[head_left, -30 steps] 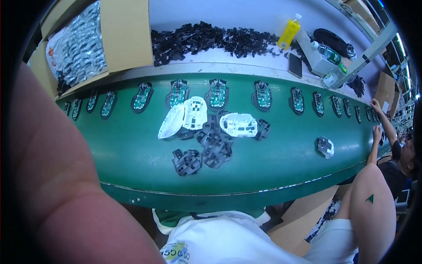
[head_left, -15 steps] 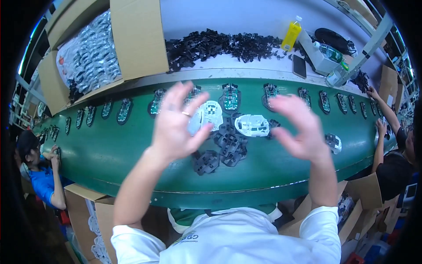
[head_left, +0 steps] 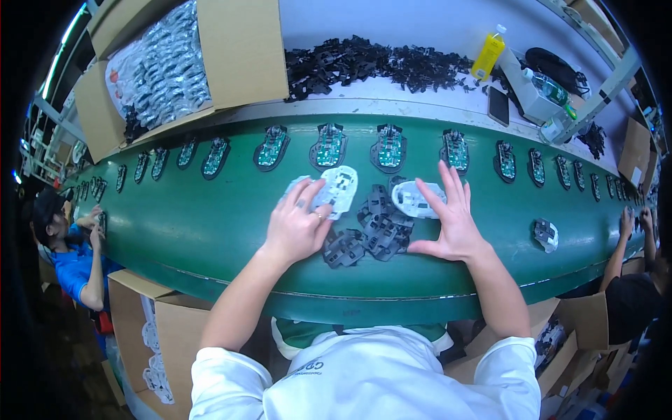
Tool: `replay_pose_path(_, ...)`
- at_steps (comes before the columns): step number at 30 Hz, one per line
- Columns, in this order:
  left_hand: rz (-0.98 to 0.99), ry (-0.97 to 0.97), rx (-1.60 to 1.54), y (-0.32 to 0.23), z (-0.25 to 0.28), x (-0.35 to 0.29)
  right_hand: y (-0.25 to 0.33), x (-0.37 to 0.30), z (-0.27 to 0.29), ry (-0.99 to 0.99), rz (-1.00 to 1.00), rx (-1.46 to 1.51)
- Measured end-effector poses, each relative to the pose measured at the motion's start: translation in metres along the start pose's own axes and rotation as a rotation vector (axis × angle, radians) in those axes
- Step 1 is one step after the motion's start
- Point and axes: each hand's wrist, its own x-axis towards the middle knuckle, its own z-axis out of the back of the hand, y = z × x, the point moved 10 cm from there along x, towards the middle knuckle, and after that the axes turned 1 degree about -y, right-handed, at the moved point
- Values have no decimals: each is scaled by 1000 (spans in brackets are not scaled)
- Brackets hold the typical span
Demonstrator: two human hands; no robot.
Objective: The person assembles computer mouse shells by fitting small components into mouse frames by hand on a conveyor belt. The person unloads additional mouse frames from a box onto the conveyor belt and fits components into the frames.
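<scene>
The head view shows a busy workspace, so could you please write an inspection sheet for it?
Surface: long, glossy green work surface, bearing a row of green circuit boards on dark bases.
Job's things: white plastic shells near dark grey moulded plastic pieces.
Clutter: heaped small black plastic parts and a bottle of yellow liquid behind.
Hands: left hand at the white shells, grip unclear; right hand spread open by another white shell, contact unclear.
Cables: nothing seen.
Surroundings: open brown cardboard box, upper left; co-worker in blue, left; co-worker in dark clothing, right.
</scene>
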Motion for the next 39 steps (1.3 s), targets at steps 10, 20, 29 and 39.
replay_pose_path(10, 345, 372, 13, -8, 14, -69, 88, 24, -43, 139, 309, -23)
replay_pose_path(20, 317, 317, 214, 106, 71, -129, 217, 93, -122, 91, 319, 2)
replay_pose_path(29, 568, 227, 289, 245, 128, -209, 332, 193, -205, 206, 340, 95)
replay_pose_path(39, 463, -135, 388, 233, 178, -198, 249, 191, -105, -233, 432, 947)
